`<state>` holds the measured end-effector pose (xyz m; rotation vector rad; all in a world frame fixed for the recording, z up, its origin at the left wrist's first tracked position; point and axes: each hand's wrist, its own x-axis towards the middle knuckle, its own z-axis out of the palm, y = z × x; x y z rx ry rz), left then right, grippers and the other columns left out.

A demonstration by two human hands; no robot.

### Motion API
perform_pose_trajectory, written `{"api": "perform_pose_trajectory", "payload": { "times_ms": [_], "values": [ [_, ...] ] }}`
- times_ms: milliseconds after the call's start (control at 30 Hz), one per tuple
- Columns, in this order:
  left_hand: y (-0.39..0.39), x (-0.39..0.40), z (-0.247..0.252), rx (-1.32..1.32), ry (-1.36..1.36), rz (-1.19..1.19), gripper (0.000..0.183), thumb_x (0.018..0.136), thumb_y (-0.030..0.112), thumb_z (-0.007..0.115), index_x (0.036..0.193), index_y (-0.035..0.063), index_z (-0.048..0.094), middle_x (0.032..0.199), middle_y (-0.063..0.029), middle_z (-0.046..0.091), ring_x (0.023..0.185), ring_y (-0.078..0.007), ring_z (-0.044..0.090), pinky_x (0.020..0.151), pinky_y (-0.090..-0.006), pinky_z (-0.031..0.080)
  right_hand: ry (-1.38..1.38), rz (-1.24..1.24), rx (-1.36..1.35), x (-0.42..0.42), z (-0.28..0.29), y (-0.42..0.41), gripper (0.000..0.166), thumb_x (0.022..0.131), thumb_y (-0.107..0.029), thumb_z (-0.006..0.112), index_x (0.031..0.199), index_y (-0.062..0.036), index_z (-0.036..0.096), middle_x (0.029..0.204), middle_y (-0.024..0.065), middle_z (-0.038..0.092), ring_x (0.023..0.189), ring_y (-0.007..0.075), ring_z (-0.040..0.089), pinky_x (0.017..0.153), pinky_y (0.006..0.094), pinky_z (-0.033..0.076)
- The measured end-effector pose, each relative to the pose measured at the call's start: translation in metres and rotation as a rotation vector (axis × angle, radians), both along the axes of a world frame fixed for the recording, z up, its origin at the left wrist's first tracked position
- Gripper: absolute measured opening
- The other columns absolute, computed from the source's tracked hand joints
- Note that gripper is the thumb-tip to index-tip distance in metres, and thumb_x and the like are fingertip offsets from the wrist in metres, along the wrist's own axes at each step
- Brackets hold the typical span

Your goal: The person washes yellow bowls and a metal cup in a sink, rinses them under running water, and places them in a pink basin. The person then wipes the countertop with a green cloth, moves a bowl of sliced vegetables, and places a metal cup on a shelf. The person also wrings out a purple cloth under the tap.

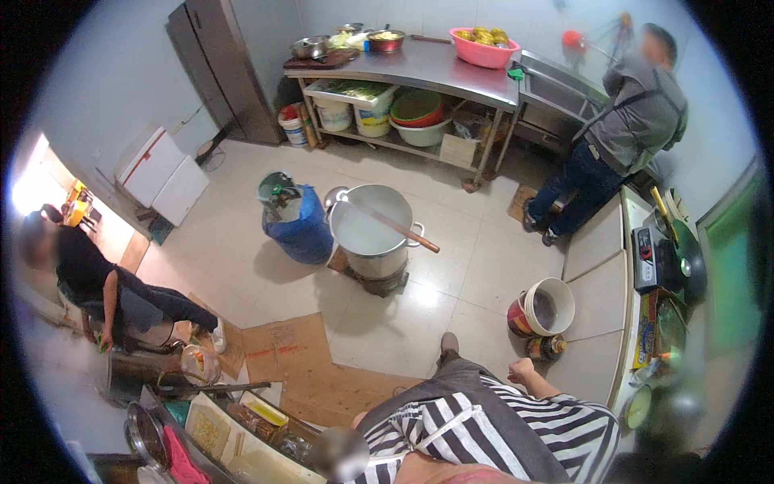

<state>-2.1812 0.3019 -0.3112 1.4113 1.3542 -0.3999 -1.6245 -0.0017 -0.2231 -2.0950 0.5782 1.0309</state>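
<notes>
My right hand point(521, 370) hangs beside my striped sleeve, fingers curled, with nothing visible in it. It is nearest to a bottle of dark liquid point(547, 348) and a white bucket point(565, 302) on the floor. Only a sliver of skin, perhaps my left hand point(358, 418), shows past my grey apron; the rest is hidden. Ahead of me a large metal stockpot point(384, 260) holds cloudy liquid. Across its rim lies a ladle with a wooden handle point(417, 237). A blue bin point(302, 233) stands to the left of the pot.
One person point(641, 115) stands by the sink point(559, 81); another point(91, 260) works over a steaming pot at left. A steel table point(417, 59) carries a pink basin point(484, 55). Cardboard point(290, 351) covers floor near the ingredient containers point(208, 426). A counter point(629, 248) with a stove runs along the right.
</notes>
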Motion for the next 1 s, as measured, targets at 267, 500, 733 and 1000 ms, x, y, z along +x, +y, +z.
{"api": "perform_pose_trajectory", "payload": {
  "times_ms": [267,500,733,1000],
  "values": [
    [0.036,0.183,-0.038,0.181,-0.155,-0.023,0.044,0.087,0.042,0.053,0.08,0.0019,0.068,0.068,-0.0134,0.064,0.065,-0.0261,0.062,0.061,-0.0401,0.049,0.051,0.256,0.095,0.073,0.03,0.014,0.011,0.082,-0.008,0.063,0.089,0.0002,0.065,0.07,0.0119,0.063,0.054,0.0222,0.061,0.045,0.035,0.05],
    [0.011,0.198,-0.006,0.043,-0.312,0.642,0.051,0.088,0.045,0.05,0.096,-0.0012,0.067,0.089,-0.0149,0.068,0.084,-0.0233,0.064,0.076,-0.0358,0.048,0.08,0.745,0.083,0.137,0.071,0.119,0.022,0.086,-0.016,0.062,0.098,0.002,0.066,0.075,0.0112,0.067,0.057,0.0182,0.061,0.05,0.0293,0.049],
    [0.022,0.142,-0.031,0.047,-0.23,0.683,0.046,0.089,0.042,0.05,0.094,-0.0009,0.065,0.086,-0.0136,0.066,0.079,-0.0232,0.061,0.073,-0.0356,0.046,-0.125,1.307,0.355,0.104,0.037,0.261,0.026,0.083,-0.02,0.063,0.101,-0.0015,0.067,0.088,0.0108,0.07,0.075,0.0182,0.065,0.068,0.0323,0.051],
    [0.078,0.029,-0.048,0.07,-0.103,0.704,0.036,0.089,0.035,0.052,0.084,0.0013,0.064,0.077,-0.0119,0.063,0.067,-0.0243,0.057,0.064,-0.0365,0.045,-0.243,1.676,0.391,-0.025,0.077,0.451,0.026,0.079,-0.023,0.064,0.099,-0.0063,0.068,0.094,0.0176,0.067,0.087,0.0324,0.065,0.076,0.037,0.05]
  ]
}}
